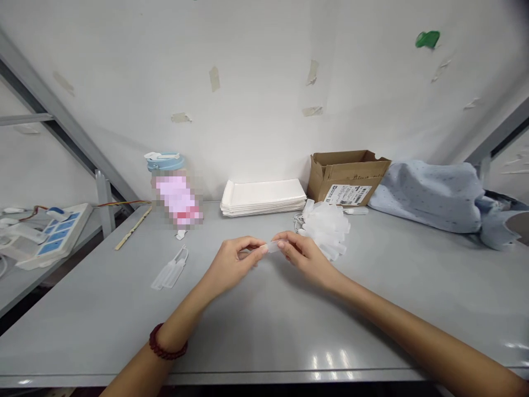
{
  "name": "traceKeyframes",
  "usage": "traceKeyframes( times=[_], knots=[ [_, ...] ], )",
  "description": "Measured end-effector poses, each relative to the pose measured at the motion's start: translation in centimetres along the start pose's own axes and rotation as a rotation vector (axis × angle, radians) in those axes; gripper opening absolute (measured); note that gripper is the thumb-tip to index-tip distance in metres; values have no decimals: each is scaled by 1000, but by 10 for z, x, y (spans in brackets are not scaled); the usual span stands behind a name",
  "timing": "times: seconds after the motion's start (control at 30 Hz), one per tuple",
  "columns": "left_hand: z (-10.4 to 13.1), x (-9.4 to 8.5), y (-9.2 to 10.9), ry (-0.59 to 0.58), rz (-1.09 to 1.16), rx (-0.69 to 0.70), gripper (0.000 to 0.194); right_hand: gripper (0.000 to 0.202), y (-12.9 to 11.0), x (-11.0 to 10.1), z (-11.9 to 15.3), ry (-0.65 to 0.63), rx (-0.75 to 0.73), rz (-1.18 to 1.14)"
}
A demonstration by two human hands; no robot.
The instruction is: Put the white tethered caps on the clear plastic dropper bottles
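Between my two hands, above the middle of the grey table, is a small translucent white piece point(273, 246). My left hand point(237, 262) pinches its left end with thumb and fingertips. The right end is pinched by my right hand point(303, 255). Just behind my right hand lies a pile of similar translucent white pieces point(328, 226). A few flat translucent pieces with a thin loop point(170, 273) rest on the table to the left of my left hand.
White stacked sheets point(264, 196) lie by the wall, beside an open cardboard box point(347, 176). Light blue cloth point(433, 193) is at the right. A blurred pink item point(177, 198), a blue round container point(165, 161) and a thin stick point(133, 227) are at the left.
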State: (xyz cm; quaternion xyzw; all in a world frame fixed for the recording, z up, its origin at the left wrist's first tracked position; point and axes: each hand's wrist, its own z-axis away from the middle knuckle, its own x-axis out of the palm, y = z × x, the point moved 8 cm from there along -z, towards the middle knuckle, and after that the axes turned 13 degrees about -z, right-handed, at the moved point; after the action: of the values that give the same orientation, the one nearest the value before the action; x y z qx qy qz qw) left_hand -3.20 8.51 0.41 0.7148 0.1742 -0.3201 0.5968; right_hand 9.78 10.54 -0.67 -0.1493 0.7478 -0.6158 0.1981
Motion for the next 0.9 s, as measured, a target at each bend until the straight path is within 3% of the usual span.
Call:
traceKeyframes(
  times=[0.1, 0.17, 0.33, 0.43, 0.9],
  knots=[
    [0, 7, -2, -130, 65, -15, 34, 25, -11, 1, 4, 23, -114, 128],
    [0, 9, -1, -152, 73, 9, 35, 25, -13, 0, 5, 33, -135, 156],
    [1, 3, 8, 0, -151, 131, 35, 25, -14, -1, 5, 52, -126, 153],
    [3, 4, 14, 76, -295, 208, 33, 26, -4, -3, 3, 67, -18, 80],
    [15, 13, 28, 253, -613, 526, 19, 43, 27, -1, -1, 52, 287, -172]
  ],
)
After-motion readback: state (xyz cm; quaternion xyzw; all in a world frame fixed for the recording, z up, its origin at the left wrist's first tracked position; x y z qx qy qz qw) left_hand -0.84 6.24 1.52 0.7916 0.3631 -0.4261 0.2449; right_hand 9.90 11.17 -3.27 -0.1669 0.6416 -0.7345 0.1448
